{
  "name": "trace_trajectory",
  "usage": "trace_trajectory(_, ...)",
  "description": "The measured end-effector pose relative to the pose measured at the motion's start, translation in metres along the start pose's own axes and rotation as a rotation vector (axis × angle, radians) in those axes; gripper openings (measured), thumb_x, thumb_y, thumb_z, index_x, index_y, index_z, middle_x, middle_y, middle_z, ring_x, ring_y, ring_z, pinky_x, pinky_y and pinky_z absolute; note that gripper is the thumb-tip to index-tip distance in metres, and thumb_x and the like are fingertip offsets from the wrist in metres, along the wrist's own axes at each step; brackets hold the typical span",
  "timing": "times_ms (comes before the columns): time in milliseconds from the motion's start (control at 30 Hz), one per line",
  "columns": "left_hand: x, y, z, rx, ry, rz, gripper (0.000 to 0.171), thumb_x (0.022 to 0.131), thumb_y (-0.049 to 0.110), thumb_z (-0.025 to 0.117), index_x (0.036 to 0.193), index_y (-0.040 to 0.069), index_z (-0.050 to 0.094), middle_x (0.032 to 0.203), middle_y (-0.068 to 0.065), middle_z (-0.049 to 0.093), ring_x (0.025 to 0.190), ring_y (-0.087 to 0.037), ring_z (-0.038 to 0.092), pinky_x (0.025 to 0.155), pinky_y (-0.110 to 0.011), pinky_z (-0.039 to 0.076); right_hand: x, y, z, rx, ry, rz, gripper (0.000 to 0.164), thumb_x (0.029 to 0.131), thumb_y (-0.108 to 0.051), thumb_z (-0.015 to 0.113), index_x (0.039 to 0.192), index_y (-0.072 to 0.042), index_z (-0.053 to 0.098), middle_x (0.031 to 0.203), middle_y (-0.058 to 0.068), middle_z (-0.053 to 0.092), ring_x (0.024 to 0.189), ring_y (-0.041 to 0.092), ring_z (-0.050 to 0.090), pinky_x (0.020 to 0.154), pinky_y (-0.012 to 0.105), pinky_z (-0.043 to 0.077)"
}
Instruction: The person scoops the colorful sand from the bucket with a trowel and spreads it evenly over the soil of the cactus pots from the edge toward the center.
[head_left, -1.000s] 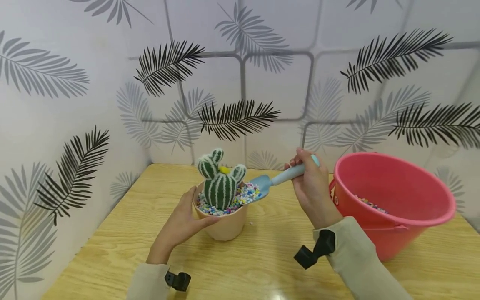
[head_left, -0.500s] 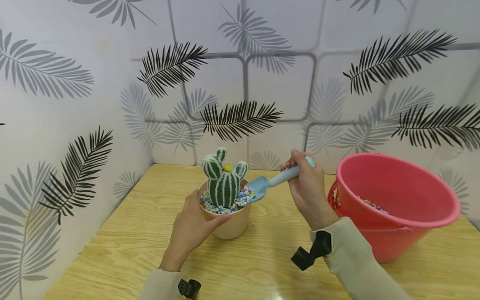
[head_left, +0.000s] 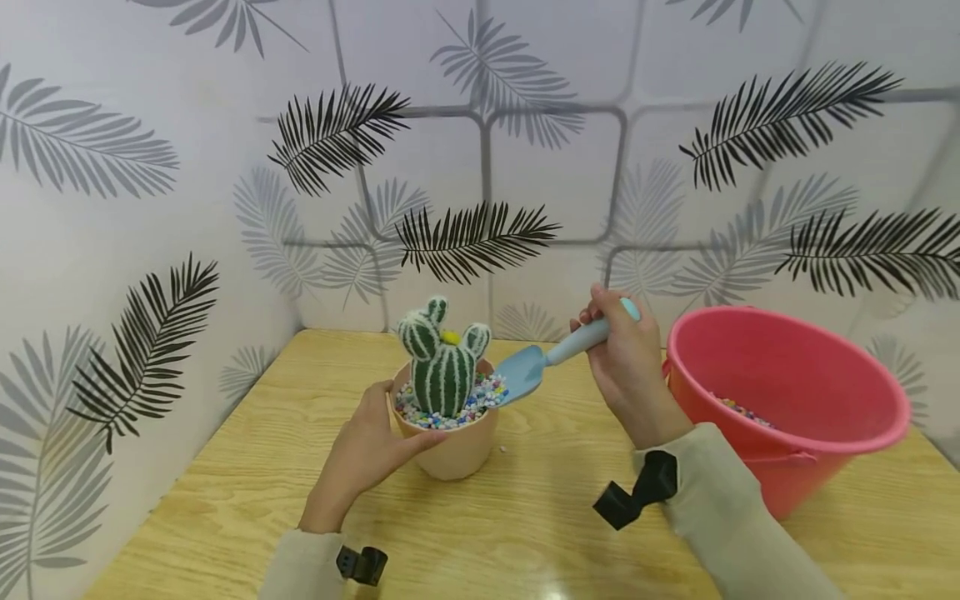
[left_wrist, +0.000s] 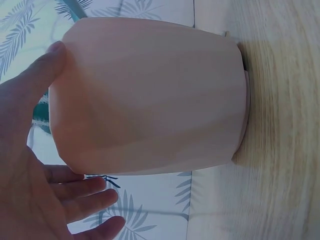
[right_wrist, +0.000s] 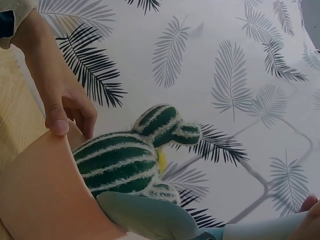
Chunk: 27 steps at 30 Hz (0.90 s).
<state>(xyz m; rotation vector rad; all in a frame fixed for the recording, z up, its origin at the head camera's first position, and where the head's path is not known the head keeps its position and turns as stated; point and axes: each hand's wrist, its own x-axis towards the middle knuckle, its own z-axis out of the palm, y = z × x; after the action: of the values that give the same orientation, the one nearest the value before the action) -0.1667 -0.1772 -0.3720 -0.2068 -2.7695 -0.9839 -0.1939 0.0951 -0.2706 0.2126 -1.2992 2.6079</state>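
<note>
A beige flowerpot (head_left: 459, 454) stands on the table, filled with small multicoloured pebbles (head_left: 408, 408) around a green, white-striped toy cactus (head_left: 442, 379) with a yellow flower. My left hand (head_left: 367, 446) holds the pot from the left, thumb (left_wrist: 50, 57) at the near rim and fingers along the far side. In my right hand (head_left: 626, 358) is the handle of a light blue trowel (head_left: 525, 371). Its blade slopes down onto the pot's right rim, with a few pebbles near the tip. In the right wrist view the blade (right_wrist: 150, 215) overlaps the rim beside the cactus.
A large red bucket (head_left: 795, 483) stands at the right, close to my right forearm, with more pebbles (head_left: 742, 410) inside. One loose pebble (head_left: 503, 449) lies on the wooden table (head_left: 247, 467) beside the pot. A leaf-patterned wall (head_left: 525, 183) rises behind.
The trowel's handle end has risen and its blade tilts more steeply. Fewer pebbles lie on the blade, as some have slid towards the pot. My left hand stays on the flowerpot.
</note>
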Motion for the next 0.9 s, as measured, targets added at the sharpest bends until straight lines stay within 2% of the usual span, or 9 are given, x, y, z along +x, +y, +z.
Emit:
trace_trajectory(267, 0.002, -0.002, -0.001, -0.010, -0.011, -0.012, 0.101, 0.075, 0.059, 0.072, 0.142, -0.002, 0.027, 0.139, -0.020, 0.042, 0.115, -0.038, 0.056, 0.090, -0.051, 0.048, 0.004, -0.003, 0.003, -0.003, 0.006, -0.011, 0.029, 0.099, -0.009, 0.048, 0.070, -0.014, 0.044, 0.064, -0.003, 0.047, 0.069, 0.011, 0.044, 0.074, 0.025, 0.043)
trace_trajectory(433, 0.001, -0.001, 0.001, -0.048, -0.022, -0.028, 0.104, 0.074, 0.060, 0.072, 0.144, -0.001, 0.025, 0.142, -0.021, 0.040, 0.122, -0.040, 0.051, 0.095, -0.053, 0.046, 0.005, 0.003, 0.007, -0.044, 0.002, -0.015, 0.031, 0.098, -0.009, 0.049, 0.068, -0.013, 0.048, 0.067, -0.002, 0.047, 0.069, 0.012, 0.045, 0.074, 0.025, 0.043)
trace_trajectory(533, 0.000, 0.000, 0.004, -0.043, -0.017, -0.034, 0.104, 0.074, 0.061, 0.071, 0.144, 0.000, 0.025, 0.141, -0.021, 0.042, 0.119, -0.039, 0.054, 0.092, -0.052, 0.048, 0.005, 0.007, 0.008, -0.078, -0.001, -0.006, 0.032, 0.098, -0.009, 0.050, 0.066, -0.012, 0.050, 0.069, -0.001, 0.046, 0.069, 0.013, 0.045, 0.074, 0.026, 0.044)
trace_trajectory(700, -0.001, 0.006, 0.010, -0.011, 0.039, -0.026, 0.100, 0.074, 0.059, 0.073, 0.141, -0.001, 0.030, 0.133, -0.020, 0.049, 0.105, -0.037, 0.061, 0.080, -0.048, 0.052, 0.004, 0.012, 0.012, -0.110, -0.004, 0.021, 0.030, 0.098, -0.009, 0.051, 0.068, -0.012, 0.049, 0.070, -0.002, 0.047, 0.069, 0.013, 0.047, 0.074, 0.025, 0.044)
trace_trajectory(900, -0.003, 0.016, 0.018, 0.074, 0.167, -0.059, 0.099, 0.070, 0.066, 0.071, 0.133, -0.003, 0.037, 0.115, -0.020, 0.057, 0.090, -0.033, 0.062, 0.068, -0.044, 0.051, 0.000, 0.018, 0.017, -0.089, -0.014, 0.004, 0.031, 0.097, -0.005, 0.051, 0.067, -0.011, 0.048, 0.070, -0.002, 0.047, 0.068, 0.013, 0.048, 0.073, 0.025, 0.044)
